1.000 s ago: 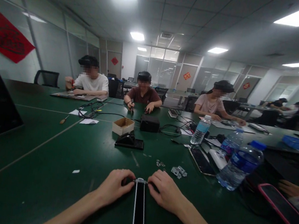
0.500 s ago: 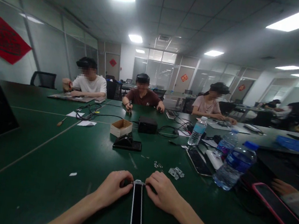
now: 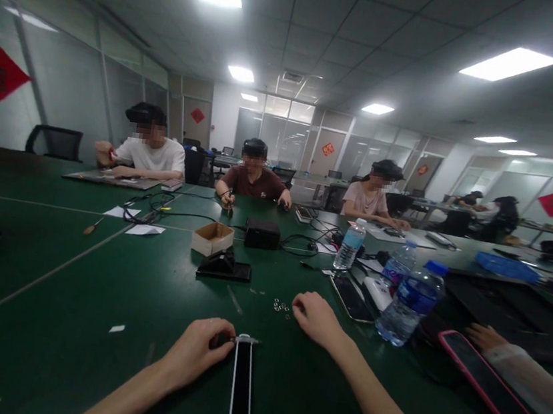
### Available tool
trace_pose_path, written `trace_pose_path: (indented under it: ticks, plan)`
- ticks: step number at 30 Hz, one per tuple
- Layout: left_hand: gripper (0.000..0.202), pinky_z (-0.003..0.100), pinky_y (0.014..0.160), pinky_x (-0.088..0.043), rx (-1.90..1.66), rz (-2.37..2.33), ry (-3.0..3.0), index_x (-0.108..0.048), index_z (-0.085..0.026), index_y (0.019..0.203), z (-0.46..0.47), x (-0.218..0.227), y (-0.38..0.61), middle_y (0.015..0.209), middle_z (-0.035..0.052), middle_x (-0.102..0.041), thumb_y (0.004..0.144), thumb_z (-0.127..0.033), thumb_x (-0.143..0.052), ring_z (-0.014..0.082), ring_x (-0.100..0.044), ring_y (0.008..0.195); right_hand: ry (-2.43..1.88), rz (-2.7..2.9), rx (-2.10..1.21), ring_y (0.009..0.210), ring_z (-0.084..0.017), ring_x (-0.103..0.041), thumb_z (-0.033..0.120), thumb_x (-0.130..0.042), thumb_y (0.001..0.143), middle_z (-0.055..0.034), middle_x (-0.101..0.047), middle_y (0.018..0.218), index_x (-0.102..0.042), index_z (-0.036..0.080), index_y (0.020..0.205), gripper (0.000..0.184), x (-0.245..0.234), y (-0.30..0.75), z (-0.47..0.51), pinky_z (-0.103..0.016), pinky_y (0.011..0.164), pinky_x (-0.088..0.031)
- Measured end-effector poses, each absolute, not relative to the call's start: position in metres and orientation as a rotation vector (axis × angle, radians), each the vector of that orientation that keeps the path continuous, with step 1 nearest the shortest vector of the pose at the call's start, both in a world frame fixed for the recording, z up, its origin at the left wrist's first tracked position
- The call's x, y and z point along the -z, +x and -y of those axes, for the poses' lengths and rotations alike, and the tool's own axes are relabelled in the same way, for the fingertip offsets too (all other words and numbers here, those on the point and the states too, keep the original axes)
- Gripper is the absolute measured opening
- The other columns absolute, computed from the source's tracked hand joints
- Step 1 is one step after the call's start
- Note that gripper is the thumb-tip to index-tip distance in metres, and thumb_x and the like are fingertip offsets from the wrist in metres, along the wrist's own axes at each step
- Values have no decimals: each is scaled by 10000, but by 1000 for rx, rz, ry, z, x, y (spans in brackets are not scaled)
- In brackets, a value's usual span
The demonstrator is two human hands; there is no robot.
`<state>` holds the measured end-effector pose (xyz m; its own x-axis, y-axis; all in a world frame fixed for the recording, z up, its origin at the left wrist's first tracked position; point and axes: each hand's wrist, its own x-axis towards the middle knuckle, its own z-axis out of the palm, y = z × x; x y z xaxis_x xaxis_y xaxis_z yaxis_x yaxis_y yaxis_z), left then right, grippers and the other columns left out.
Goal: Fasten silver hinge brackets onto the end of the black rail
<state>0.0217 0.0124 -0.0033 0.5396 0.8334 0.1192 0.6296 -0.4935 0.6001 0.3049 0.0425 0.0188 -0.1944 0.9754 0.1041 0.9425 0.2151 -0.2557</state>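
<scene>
A long, narrow device with a white frame and a black face (image 3: 242,384) lies lengthwise in front of me. Across its far end runs a thin rod (image 3: 254,341), sticking out to the right. My left hand (image 3: 199,347) pinches the rod's left end between thumb and forefinger. My right hand (image 3: 318,316) is apart from the device, reaching down to the table further right. Its fingers curl downward and are mostly hidden, as is the spot where small metal plates lay. Several small metal rings (image 3: 280,306) lie just left of its fingertips.
A black stand (image 3: 223,268) and an open cardboard box (image 3: 213,237) are ahead. To the right are a phone (image 3: 352,299), water bottles (image 3: 410,304), a pink-edged phone (image 3: 489,384) and a co-worker's hand (image 3: 487,338). Other people sit across the table.
My right hand has left the rod's right end and moved right and forward, over the metal plates. The left hand keeps its pinch. The view has turned slightly right.
</scene>
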Motion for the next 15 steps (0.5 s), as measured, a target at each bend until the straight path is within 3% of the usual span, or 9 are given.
trace_pose_path:
  ticks: [8, 15]
  plan:
    - [203, 245, 664, -419, -540, -1194, 2301, -666, -187, 987, -11, -1, 22, 867, 9, -645, 882, -278, -518, 159, -558, 716, -1993, 2229, -428, 819, -164, -644, 300, -593, 831, -45, -686, 892, -684, 178, 879, 160, -19, 294, -71, -237, 660, -454]
    - [186, 241, 662, -423, -564, -1194, 2306, -663, -185, 963, -13, 3, 24, 852, 7, -646, 879, -286, -533, 147, -553, 693, -2157, 2220, -526, 811, -205, -664, 256, -624, 787, -98, -701, 890, -686, 147, 816, 129, -24, 286, -84, -255, 644, -462]
